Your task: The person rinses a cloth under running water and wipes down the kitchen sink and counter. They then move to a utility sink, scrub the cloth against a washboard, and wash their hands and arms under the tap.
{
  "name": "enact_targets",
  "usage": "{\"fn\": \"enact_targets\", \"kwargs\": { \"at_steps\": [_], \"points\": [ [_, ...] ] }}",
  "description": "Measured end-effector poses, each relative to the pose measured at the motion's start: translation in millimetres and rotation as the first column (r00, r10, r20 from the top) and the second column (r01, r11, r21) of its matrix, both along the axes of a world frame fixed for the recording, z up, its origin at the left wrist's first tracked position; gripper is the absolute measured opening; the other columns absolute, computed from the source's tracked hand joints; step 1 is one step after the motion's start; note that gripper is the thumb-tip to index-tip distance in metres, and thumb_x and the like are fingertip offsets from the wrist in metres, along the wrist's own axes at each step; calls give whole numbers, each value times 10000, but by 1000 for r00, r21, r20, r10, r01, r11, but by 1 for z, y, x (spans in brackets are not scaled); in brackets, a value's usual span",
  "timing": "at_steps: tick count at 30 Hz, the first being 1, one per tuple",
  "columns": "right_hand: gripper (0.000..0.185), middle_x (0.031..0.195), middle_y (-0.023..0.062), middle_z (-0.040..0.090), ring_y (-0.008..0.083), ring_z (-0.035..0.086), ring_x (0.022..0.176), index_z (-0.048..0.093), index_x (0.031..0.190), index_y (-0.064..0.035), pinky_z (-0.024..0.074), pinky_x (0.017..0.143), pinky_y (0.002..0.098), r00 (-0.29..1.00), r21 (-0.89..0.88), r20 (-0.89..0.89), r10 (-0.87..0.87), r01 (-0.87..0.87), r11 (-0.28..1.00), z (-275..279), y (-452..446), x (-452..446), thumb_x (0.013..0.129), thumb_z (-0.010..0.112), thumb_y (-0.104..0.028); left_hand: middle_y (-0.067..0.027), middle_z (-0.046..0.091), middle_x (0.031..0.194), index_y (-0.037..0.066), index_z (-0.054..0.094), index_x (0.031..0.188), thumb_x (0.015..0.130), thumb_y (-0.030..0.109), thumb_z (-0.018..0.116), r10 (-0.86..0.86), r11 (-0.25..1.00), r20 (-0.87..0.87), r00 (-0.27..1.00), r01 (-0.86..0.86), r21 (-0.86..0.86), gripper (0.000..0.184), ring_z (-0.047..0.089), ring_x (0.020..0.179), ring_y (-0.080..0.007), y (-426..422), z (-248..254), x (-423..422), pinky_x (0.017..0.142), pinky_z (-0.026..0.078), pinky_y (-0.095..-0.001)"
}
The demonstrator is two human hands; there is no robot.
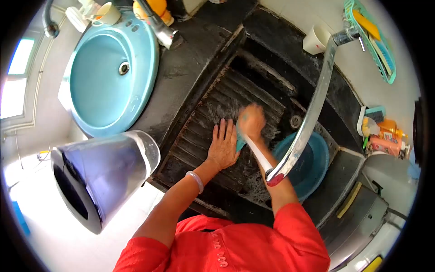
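Observation:
My left hand lies flat on the ridged black washboard of the stone sink, its fingers stretched out and a pale bangle on the wrist. Beside it, my right hand is blurred by motion and closed around a small teal thing, whose kind I cannot make out. Part of this thing shows between the two hands. From the end of the metal faucet, a white stream of water runs down by my right hand. Wet marks and splashes show on the ridges around my fingers.
A blue basin stands in the sink at right, partly behind my right forearm. At left are a light-blue washbasin and a purple-grey bin-like container. A white cup, a green rack and several bottles line the wall.

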State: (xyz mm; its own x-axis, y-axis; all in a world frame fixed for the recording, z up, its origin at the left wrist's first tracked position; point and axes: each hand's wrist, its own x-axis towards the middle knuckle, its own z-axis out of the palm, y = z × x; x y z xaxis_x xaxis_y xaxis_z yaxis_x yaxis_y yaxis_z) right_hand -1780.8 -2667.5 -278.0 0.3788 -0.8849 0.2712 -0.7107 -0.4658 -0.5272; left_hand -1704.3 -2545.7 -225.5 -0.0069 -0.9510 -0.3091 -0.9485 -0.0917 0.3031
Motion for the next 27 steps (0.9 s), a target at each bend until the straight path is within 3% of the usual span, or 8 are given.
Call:
{"fn": "enact_targets", "kwargs": {
  "at_steps": [5,8,9,11,16,19,24,27],
  "points": [
    [278,1003,184,524,398,485,900,557,780,-12,321,860,536,995,21,-83,-50,52,998,28,26,-15,807,635,-278,-288,130,1466,-109,228,1373,809,346,598,67,996,-87,994,-72,-46,814,83,1377,-428,22,1,3,1099,95,-536],
    [356,1045,180,540,417,494,987,562,735,-19,299,978,520,956,128,95,278,-289,949,82,108,-41,781,636,-364,-297,134,1461,-119,224,1370,804,330,606,85,994,-76,994,-90,-65,818,80,1376,-433,35,-5,-3,1098,96,-537],
    [314,988,177,548,398,504,932,551,711,-19,341,885,499,966,177,-56,252,-239,955,63,99,-37,783,632,-313,-307,141,1455,-124,234,1365,841,372,556,-9,995,185,983,27,-99,790,89,1371,-440,33,-18,-6,1090,102,-550],
    [249,876,171,565,361,525,822,528,663,-17,426,700,457,915,239,-348,202,-122,963,8,45,-15,787,624,-211,-307,111,1461,-116,205,1377,866,414,508,12,999,58,998,-10,-36,796,69,1374,-437,26,-4,-5,1079,99,-565],
    [310,925,180,547,352,483,930,627,848,-12,322,856,504,986,-57,-162,32,-42,998,30,7,-3,808,619,-318,-303,111,1465,-99,219,1382,875,509,440,58,995,-139,989,-69,-75,821,70,1372,-441,23,6,2,1067,93,-586],
    [258,1086,232,560,348,505,1057,625,827,-39,366,892,448,968,221,213,129,-176,959,54,78,-47,819,620,-297,-287,108,1475,-104,219,1383,884,503,404,-20,1000,37,999,21,-22,807,58,1382,-424,14,5,8,1085,63,-568],
    [266,988,133,553,302,502,836,619,741,-56,392,750,430,977,149,-201,76,-46,988,-4,0,-8,846,603,-301,-275,132,1472,-118,228,1374,895,438,404,2,997,4,1000,-2,-82,754,80,1386,-397,15,-9,-8,1093,67,-563],
    [315,1136,150,515,340,446,1009,621,729,-48,332,825,500,976,104,-216,11,12,995,15,-10,-8,831,613,-346,-263,140,1473,-106,234,1379,908,447,380,0,997,-14,1000,-1,-83,740,75,1386,-391,17,-6,-5,1097,60,-552]
  ]
}}
